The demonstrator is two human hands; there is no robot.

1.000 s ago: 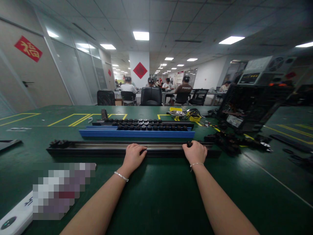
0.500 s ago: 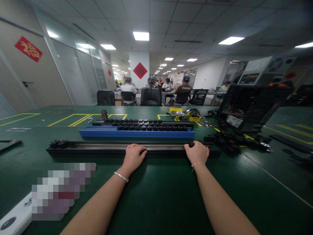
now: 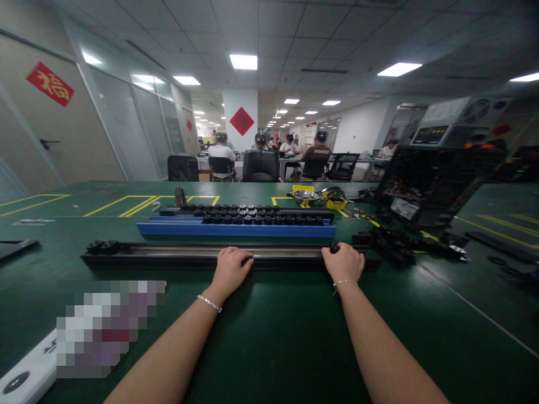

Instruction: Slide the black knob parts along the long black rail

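Observation:
A long dark metal rail (image 3: 168,255) lies across the green table in front of me. My left hand (image 3: 229,270) rests on its near edge at the middle, fingers curled over the rail. My right hand (image 3: 343,261) is closed at the rail further right, fingertips pinched on a small black part (image 3: 334,247) sitting in the rail's groove. A few small black parts (image 3: 101,246) sit at the rail's left end. Behind the rail lies a blue rail (image 3: 236,229), and behind that a black rail (image 3: 246,215) carrying a row of several black parts.
A heap of black parts (image 3: 393,242) lies right of the rail. An open black machine frame (image 3: 425,182) stands at the right. A metal bowl (image 3: 304,195) sits on a yellow tray behind. A white device (image 3: 29,373) lies near left. People sit at desks far behind.
My right hand has slid to the right along the rail with the small black part. My left hand has stayed in place.

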